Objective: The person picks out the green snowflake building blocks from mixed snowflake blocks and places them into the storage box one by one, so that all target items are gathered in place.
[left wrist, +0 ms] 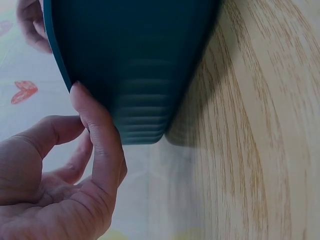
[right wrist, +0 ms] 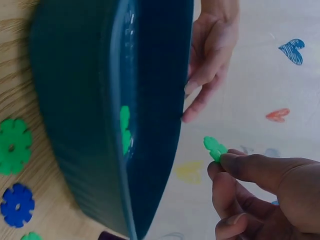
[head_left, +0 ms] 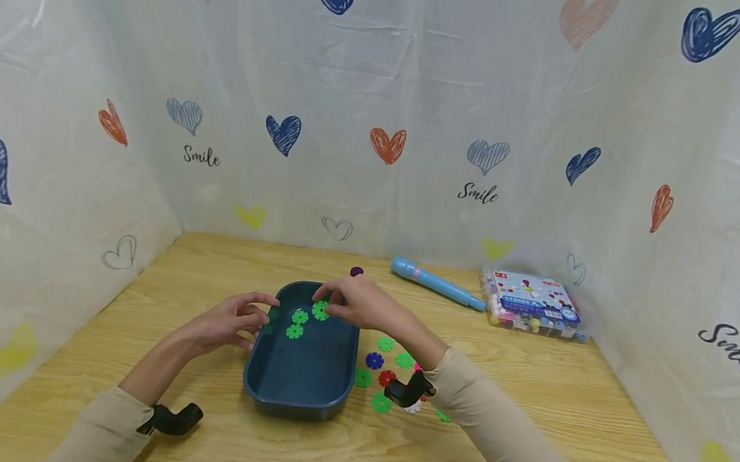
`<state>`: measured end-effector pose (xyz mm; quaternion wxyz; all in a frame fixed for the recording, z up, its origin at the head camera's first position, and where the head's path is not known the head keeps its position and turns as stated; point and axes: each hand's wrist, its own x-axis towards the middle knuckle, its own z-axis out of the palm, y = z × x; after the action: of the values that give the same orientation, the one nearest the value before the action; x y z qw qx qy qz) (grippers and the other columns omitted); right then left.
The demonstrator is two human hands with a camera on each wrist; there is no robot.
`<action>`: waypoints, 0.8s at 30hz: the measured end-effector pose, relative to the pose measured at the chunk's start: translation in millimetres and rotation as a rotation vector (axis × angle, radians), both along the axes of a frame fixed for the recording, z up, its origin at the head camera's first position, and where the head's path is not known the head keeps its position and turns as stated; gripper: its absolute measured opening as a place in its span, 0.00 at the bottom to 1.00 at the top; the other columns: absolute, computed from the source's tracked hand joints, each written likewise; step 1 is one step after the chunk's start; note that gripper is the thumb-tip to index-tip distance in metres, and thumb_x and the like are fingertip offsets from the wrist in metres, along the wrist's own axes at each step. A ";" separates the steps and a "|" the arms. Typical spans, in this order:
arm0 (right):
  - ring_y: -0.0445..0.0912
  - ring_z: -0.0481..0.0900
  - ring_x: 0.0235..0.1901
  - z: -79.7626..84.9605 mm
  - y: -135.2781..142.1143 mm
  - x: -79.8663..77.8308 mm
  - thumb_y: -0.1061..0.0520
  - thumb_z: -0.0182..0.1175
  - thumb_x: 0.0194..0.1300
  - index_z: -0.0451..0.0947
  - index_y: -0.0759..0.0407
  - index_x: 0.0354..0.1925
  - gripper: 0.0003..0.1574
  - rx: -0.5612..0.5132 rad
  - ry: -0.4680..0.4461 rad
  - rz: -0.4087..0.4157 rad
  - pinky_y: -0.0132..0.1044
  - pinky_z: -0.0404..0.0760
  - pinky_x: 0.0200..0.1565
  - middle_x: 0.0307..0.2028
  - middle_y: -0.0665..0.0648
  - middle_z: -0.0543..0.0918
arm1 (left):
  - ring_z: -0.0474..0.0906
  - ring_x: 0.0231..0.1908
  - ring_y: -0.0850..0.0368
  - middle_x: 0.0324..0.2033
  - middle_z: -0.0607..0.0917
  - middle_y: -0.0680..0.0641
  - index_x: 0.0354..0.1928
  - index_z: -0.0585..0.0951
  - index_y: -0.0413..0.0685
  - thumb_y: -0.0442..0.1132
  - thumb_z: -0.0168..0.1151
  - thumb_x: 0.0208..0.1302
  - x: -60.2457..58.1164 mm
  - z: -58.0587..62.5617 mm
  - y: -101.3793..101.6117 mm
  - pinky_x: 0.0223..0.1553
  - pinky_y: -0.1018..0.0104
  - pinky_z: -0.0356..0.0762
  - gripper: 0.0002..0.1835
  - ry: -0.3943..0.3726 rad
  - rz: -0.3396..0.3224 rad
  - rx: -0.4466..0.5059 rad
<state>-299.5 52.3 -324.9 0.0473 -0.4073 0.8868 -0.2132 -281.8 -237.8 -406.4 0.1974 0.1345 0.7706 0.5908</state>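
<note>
A dark teal rectangular tub stands on the table in the head view. Over its far end my right hand pinches a green snowflake disc between thumb and index finger, as the right wrist view shows. Two more green discs lie inside the tub. At the tub's left side is my left hand, fingers loosely bent. In the left wrist view its index fingertip is right at the tub's rim, and the thumb sits behind that finger.
Right of the tub, loose snowflake discs in green, blue, red and white lie on the wooden table. A light blue tube and a clear box of colored pieces stand at the back. A small dark purple object sits behind the tub.
</note>
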 end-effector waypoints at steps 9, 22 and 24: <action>0.43 0.84 0.29 -6.2 -35.2 -8.4 0.60 0.59 0.69 0.82 0.56 0.53 0.15 0.015 -0.079 0.033 0.26 0.79 0.30 0.39 0.57 0.88 | 0.75 0.34 0.57 0.43 0.76 0.43 0.70 0.59 0.39 0.38 0.48 0.76 2.3 -2.2 -1.0 0.33 0.66 0.82 0.25 -0.014 -0.003 0.012; 0.51 0.85 0.31 -24.1 -69.1 -27.4 0.62 0.59 0.68 0.82 0.55 0.52 0.15 0.226 -0.239 0.029 0.28 0.76 0.28 0.37 0.60 0.87 | 0.77 0.36 0.56 0.45 0.77 0.43 0.70 0.60 0.41 0.41 0.51 0.76 1.9 0.6 -1.7 0.34 0.65 0.83 0.26 -0.003 0.011 0.003; 0.49 0.85 0.31 -26.7 -72.4 -28.7 0.62 0.60 0.67 0.83 0.53 0.50 0.14 0.254 -0.255 0.010 0.29 0.79 0.30 0.37 0.57 0.86 | 0.77 0.36 0.56 0.45 0.77 0.44 0.70 0.61 0.41 0.41 0.51 0.75 1.4 0.6 -1.5 0.34 0.64 0.83 0.27 -0.006 0.009 0.004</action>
<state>-328.1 -20.0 -351.7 0.2116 -0.3721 0.8914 -0.1491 -280.4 -239.3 -405.8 0.1965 0.1297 0.7694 0.5938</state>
